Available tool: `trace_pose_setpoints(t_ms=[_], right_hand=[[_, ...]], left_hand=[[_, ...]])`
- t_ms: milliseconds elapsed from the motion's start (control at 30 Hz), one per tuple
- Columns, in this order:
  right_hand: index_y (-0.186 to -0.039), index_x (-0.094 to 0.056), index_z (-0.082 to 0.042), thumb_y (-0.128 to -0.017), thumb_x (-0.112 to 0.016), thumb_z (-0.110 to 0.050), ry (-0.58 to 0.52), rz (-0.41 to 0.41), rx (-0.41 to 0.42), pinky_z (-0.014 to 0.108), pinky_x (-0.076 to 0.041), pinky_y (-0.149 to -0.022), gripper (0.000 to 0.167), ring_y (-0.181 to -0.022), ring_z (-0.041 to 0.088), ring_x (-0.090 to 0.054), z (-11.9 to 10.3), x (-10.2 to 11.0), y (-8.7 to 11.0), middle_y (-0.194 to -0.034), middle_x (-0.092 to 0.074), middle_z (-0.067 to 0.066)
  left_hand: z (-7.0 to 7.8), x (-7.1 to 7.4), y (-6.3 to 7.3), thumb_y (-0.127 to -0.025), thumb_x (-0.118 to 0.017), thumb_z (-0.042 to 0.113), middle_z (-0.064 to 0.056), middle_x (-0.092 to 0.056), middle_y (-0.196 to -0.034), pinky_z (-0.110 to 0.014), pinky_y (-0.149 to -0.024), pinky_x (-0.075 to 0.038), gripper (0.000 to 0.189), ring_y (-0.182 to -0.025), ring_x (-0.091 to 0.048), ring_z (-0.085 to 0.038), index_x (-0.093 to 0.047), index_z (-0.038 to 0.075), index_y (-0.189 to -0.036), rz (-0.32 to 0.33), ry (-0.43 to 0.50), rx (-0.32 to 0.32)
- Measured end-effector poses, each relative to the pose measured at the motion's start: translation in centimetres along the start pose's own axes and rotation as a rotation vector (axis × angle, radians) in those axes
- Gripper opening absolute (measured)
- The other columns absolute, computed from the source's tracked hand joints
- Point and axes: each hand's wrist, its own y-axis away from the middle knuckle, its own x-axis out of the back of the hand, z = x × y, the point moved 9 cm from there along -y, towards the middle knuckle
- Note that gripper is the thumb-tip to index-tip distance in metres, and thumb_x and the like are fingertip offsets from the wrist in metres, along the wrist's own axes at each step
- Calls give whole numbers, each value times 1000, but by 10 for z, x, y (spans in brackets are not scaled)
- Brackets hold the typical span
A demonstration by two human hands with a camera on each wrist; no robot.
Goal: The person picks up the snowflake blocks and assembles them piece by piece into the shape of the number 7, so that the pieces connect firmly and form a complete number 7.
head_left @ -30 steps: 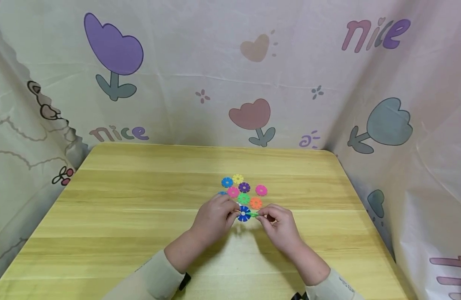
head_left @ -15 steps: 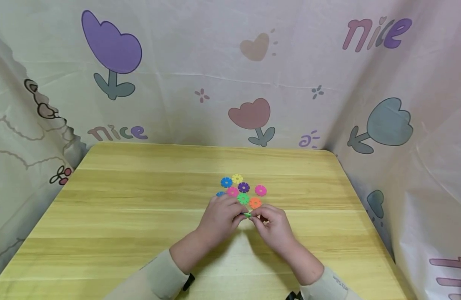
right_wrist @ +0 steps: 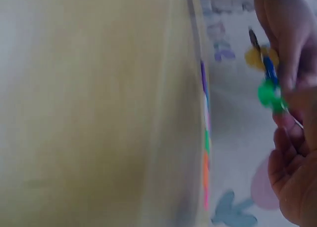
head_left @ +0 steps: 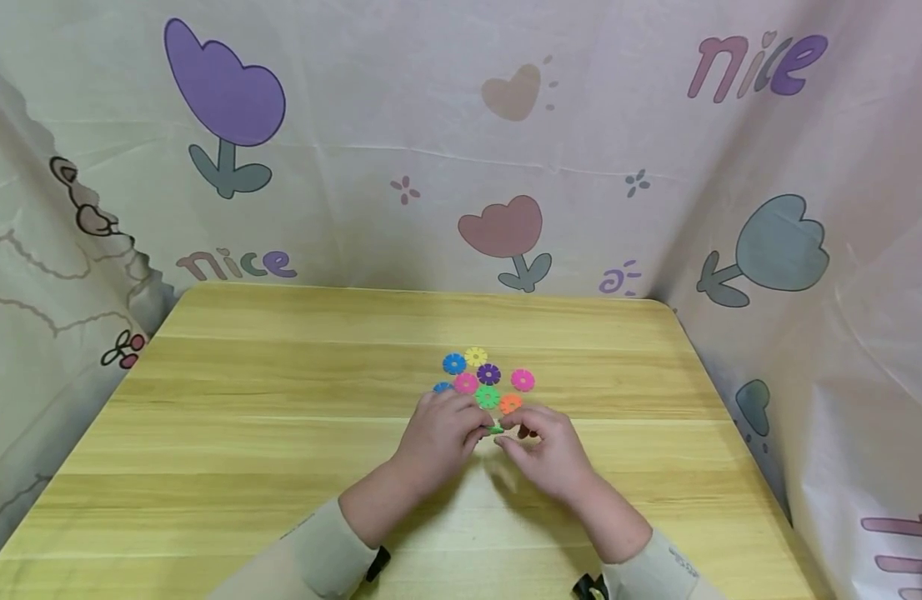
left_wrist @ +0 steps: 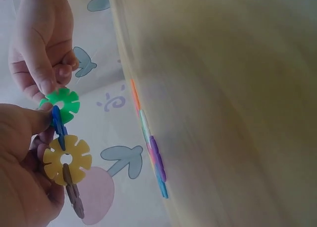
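Observation:
My left hand (head_left: 442, 437) pinches a short chain of slotted interlocking plastic discs between thumb and fingers. In the left wrist view the chain runs from a green disc (left_wrist: 72, 104) through a blue disc (left_wrist: 58, 119) and a yellow disc (left_wrist: 81, 160) to a greyish-brown disc (left_wrist: 73, 193). Neighbouring discs sit crosswise in each other's slots. My right hand (head_left: 554, 450) is beside the green disc, thumb and forefinger spread apart near its edge. From the head, most of the chain is hidden behind my left fingers. The right wrist view is blurred.
Beyond my hands, loose discs lie flat on the wooden table (head_left: 281, 433): purple (head_left: 495, 378), green (head_left: 481, 402) and orange (head_left: 507, 407) discs, plus several blue, pink and yellow ones. One blue disc (head_left: 442, 387) is partly covered by my left hand. A printed cloth (head_left: 401, 108) hangs behind.
My hands came together, bringing the green disc against the blue one. Since then my right thumb and forefinger have spread apart, and the green disc stays with the chain at my left hand.

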Motion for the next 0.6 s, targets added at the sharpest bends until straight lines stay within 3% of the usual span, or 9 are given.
trace_pose_setpoints(t_ms=[133, 300, 433, 600], right_hand=[[-98, -76, -5, -81, -87, 3, 66, 6, -44, 35, -59, -68, 22, -75, 25, -66, 12, 17, -4, -94, -76, 7], [-100, -77, -1, -84, -87, -1, 231, -5, -115, 39, -60, -68, 19, -78, 23, -67, 30, 27, -8, -93, -75, 7], [-113, -76, 1, -87, -86, -6, 306, -84, -213, 42, -59, -74, 29, -85, 28, -67, 48, 23, -11, -98, -72, 7], [-134, -69, 0, -91, -85, -18, 356, -222, -324, 48, -58, -89, 49, -102, 30, -68, 69, 9, -15, -116, -71, 10]], left_hand=[[-3, -2, 1, -96, -79, 20, 10, -71, -93, -33, -78, -43, 4, -90, -62, -14, -80, 23, -94, -31, -3, 25], [-8, -4, 4, -95, -81, 19, 11, -72, -94, -33, -77, -41, 5, -90, -61, -13, -80, 24, -95, -54, 10, 51], [-9, -3, 4, -95, -81, 19, 11, -72, -94, -33, -77, -41, 5, -91, -62, -13, -80, 24, -95, -53, 18, 54], [-9, -2, 5, -96, -81, 20, 11, -72, -94, -34, -77, -41, 4, -90, -61, -14, -80, 23, -95, -50, 17, 47]])
